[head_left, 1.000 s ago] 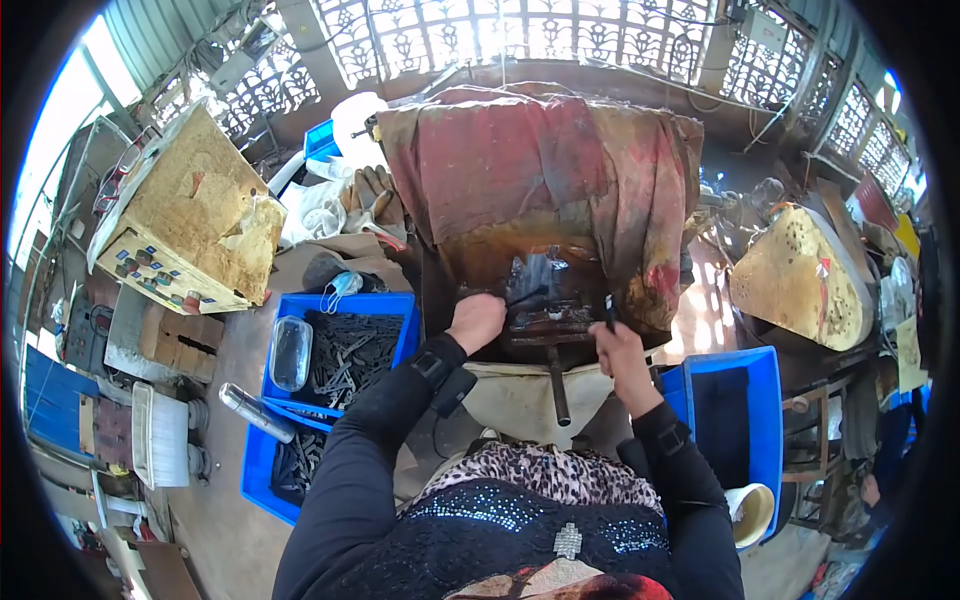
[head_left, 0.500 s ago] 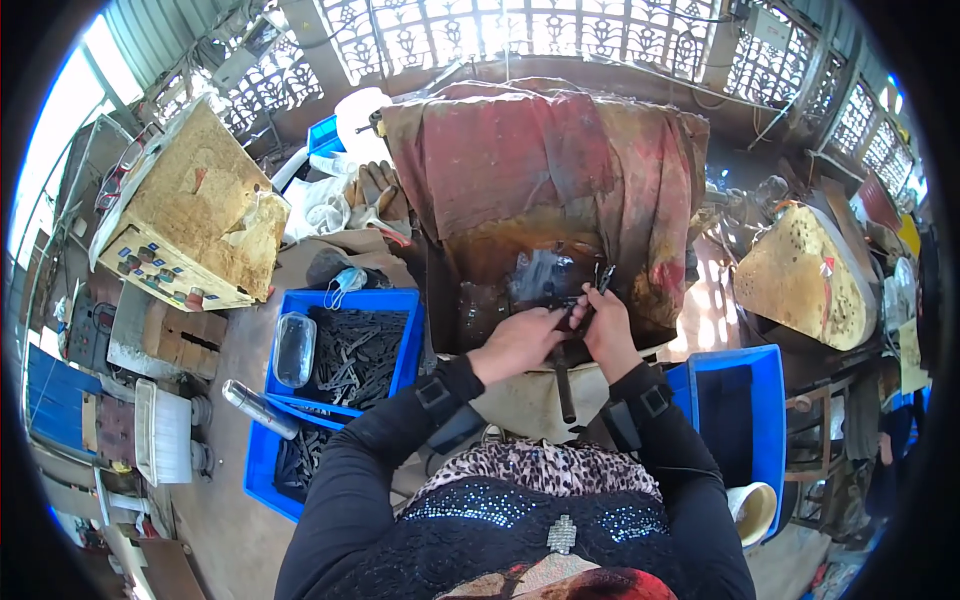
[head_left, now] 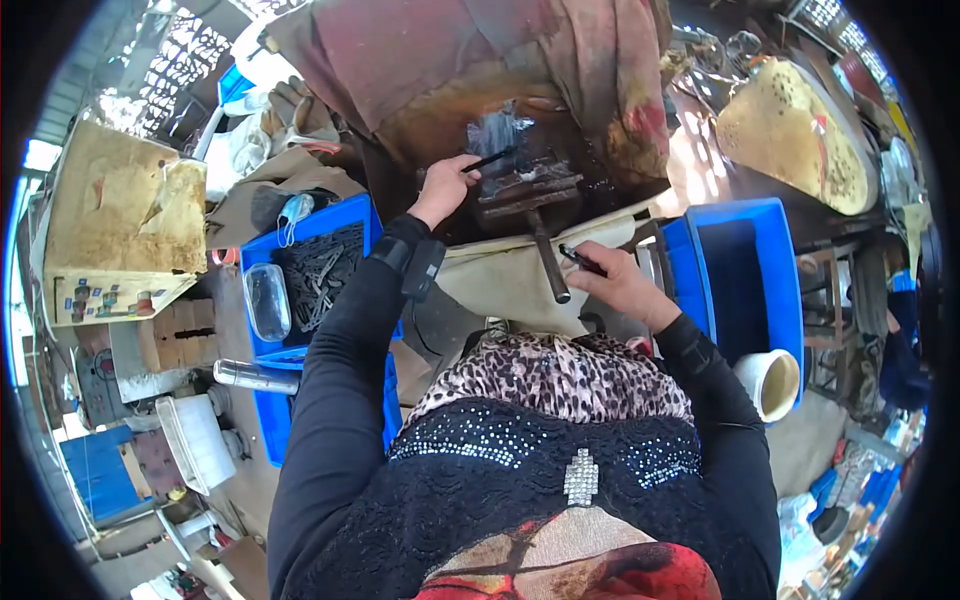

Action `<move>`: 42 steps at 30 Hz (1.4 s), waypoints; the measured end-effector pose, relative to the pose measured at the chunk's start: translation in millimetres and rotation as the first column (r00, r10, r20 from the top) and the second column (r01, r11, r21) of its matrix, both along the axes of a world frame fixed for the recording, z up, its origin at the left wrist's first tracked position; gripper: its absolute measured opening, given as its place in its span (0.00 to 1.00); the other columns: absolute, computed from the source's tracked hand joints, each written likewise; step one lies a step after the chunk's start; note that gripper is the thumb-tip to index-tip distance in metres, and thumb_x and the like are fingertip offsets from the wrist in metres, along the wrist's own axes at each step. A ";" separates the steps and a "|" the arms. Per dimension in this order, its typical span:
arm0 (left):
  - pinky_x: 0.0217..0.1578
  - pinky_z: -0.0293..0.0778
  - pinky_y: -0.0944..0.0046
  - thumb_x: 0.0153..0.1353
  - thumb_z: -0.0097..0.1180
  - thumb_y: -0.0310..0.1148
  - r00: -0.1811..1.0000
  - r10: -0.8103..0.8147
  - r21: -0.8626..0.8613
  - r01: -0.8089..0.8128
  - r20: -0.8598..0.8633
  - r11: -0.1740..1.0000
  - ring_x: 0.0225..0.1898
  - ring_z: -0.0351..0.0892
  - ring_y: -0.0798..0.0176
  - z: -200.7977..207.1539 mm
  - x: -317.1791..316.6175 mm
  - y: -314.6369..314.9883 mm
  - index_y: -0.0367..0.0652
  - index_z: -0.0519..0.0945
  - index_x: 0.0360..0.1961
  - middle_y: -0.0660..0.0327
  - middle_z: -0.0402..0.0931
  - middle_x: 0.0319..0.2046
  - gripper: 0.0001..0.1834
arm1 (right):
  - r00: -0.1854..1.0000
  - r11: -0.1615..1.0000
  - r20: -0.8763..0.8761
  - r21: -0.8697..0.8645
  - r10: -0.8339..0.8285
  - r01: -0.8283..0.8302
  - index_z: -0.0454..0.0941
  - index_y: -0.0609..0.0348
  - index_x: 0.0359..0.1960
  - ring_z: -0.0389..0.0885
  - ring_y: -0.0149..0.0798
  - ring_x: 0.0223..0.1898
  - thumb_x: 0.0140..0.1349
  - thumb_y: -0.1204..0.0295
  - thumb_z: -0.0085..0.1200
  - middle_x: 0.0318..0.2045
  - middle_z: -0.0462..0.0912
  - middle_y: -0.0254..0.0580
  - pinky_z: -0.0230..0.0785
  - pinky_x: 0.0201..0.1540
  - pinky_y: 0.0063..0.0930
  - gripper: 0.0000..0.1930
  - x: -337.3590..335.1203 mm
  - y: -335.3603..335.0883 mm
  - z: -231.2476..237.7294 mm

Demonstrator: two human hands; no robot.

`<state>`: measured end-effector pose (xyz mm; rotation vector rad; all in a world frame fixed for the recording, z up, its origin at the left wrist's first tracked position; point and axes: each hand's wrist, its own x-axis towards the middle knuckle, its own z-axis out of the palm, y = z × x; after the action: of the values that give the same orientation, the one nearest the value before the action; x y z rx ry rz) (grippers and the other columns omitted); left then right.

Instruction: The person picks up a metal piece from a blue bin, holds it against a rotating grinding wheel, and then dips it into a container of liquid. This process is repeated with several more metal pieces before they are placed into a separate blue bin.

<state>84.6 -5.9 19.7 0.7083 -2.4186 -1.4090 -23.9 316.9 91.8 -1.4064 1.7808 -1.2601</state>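
My left hand (head_left: 444,192) is closed round one end of a thin dark strip (head_left: 492,160), which points forward and right over the wet metal work area. Below and to the right, my right hand (head_left: 618,283) grips a short black piece with a shiny end (head_left: 580,260); its exact kind cannot be made out. Between the hands stands a dark, vise-like metal fixture (head_left: 530,198), its round bar handle (head_left: 547,256) sticking out toward me. Shiny wet metal (head_left: 497,132) lies behind the fixture, under a stained red-brown cloth hood (head_left: 430,70).
At left, a blue bin (head_left: 372,215) holds many dark strips and a clear plastic box (head_left: 267,302); a metal flask (head_left: 255,376) lies at a lower blue bin. At right stand another blue bin (head_left: 783,240) and a cream tube (head_left: 768,385). A control box (head_left: 120,210) stands far left.
My hands have parted: the left went forward and left with the dark strip, the right came back toward me with the black piece. The head view has tilted down.
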 end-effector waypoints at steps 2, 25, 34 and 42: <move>0.42 0.76 0.64 0.60 0.43 0.17 0.997 -0.077 -0.099 0.074 -0.026 0.992 0.38 0.83 0.60 -4.9 -1.1 4.9 0.42 0.79 0.56 0.53 0.84 0.38 0.24 | 0.994 0.984 0.014 0.140 0.111 -0.112 0.78 0.59 0.46 0.79 0.31 0.26 0.60 0.65 0.64 0.28 0.80 0.34 0.72 0.31 0.27 0.17 8.5 8.6 20.6; 0.46 0.75 0.50 0.52 0.49 0.19 0.938 -0.297 -0.581 0.344 0.178 0.737 0.44 0.80 0.43 0.5 -0.6 1.0 0.52 0.81 0.54 0.49 0.82 0.42 0.27 | 0.868 0.972 -0.443 0.044 0.225 -0.229 0.81 0.49 0.42 0.80 0.48 0.26 0.51 0.69 0.66 0.25 0.79 0.39 0.72 0.28 0.37 0.15 23.5 -1.5 26.0; 0.45 0.76 0.51 0.54 0.49 0.21 0.919 -0.332 -0.619 0.389 0.212 0.682 0.44 0.81 0.46 46.0 18.3 5.8 0.48 0.82 0.50 0.50 0.82 0.41 0.22 | 0.834 0.968 -0.494 0.085 0.247 -0.237 0.81 0.49 0.41 0.80 0.46 0.26 0.45 0.71 0.66 0.24 0.78 0.38 0.73 0.29 0.37 0.18 21.0 -2.6 29.4; 0.43 0.77 0.55 0.57 0.53 0.22 0.988 0.057 -0.601 -0.132 -0.142 0.789 0.43 0.81 0.47 85.4 128.1 -37.2 0.44 0.83 0.46 0.51 0.82 0.40 0.16 | 0.883 0.982 -0.457 -0.093 0.105 -0.165 0.82 0.57 0.41 0.83 0.41 0.31 0.49 0.75 0.66 0.32 0.84 0.42 0.75 0.34 0.29 0.15 -0.5 -43.4 58.3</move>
<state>212.7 -43.2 105.1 0.5445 -2.4793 -0.5331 -24.5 273.6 150.1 -1.9927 1.8699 -1.0481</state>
